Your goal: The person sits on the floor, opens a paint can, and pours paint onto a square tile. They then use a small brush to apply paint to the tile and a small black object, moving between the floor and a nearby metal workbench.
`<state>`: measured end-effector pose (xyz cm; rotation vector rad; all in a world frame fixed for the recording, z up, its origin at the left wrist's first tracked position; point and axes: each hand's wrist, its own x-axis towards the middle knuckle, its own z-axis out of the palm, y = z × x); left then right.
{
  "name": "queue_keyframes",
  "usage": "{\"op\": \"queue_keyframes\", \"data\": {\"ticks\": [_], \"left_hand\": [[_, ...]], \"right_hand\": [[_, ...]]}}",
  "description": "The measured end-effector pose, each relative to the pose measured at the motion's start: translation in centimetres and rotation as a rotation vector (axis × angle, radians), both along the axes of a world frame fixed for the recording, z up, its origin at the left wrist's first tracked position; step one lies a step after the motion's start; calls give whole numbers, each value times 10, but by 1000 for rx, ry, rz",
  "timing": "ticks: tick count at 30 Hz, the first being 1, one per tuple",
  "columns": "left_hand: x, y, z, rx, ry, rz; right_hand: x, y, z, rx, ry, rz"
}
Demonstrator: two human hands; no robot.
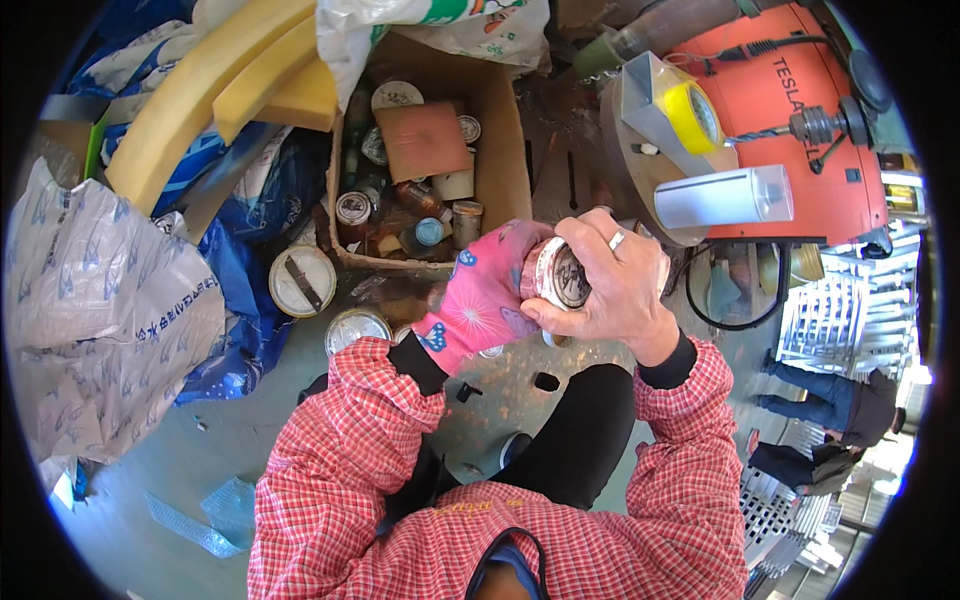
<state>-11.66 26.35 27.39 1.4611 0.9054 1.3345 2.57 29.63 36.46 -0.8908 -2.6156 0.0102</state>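
Note:
A small round paint-stained jar (568, 276) with a dark-smeared top is held up between my two hands. My right hand (615, 275), with a ring on one finger, is closed round its rim and side. My left hand (485, 285), in a pink butterfly-patterned glove or cloth covering, grips the jar from the other side; its fingers are mostly hidden. Just beyond my left hand stands an open cardboard box (505, 140), which holds jars, small bottles and a flat orange-pink square piece (425, 140).
A round tin (300, 281) with a dark strip across its lid and another tin (357, 328) sit left of my hands. At the right are a white cylinder (720, 195), yellow tape (693, 117), a drill bit (765, 134) and an orange machine (790, 90). Two people stand far right.

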Motion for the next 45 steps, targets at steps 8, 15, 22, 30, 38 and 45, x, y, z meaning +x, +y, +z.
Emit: {"op": "queue_keyframes", "data": {"ticks": [8,15,22,30,38,45], "left_hand": [[11,6,1,-147,-73,-377],[11,6,2,-164,-202,-360],[11,14,-7,102,-181,-269],[18,10,-5,-21,-253,-157],[7,1,-12,-162,-248,-195],[-6,2,-1,-194,-100,-356]], "right_hand": [[20,-9,6,36,-17,30],[46,1,14,-458,405,-42],[44,-8,15,-576,678,-206],[24,-13,11,-138,34,-25],[14,-10,-19,-308,195,105],[7,-22,-30,-424,393,36]]}}
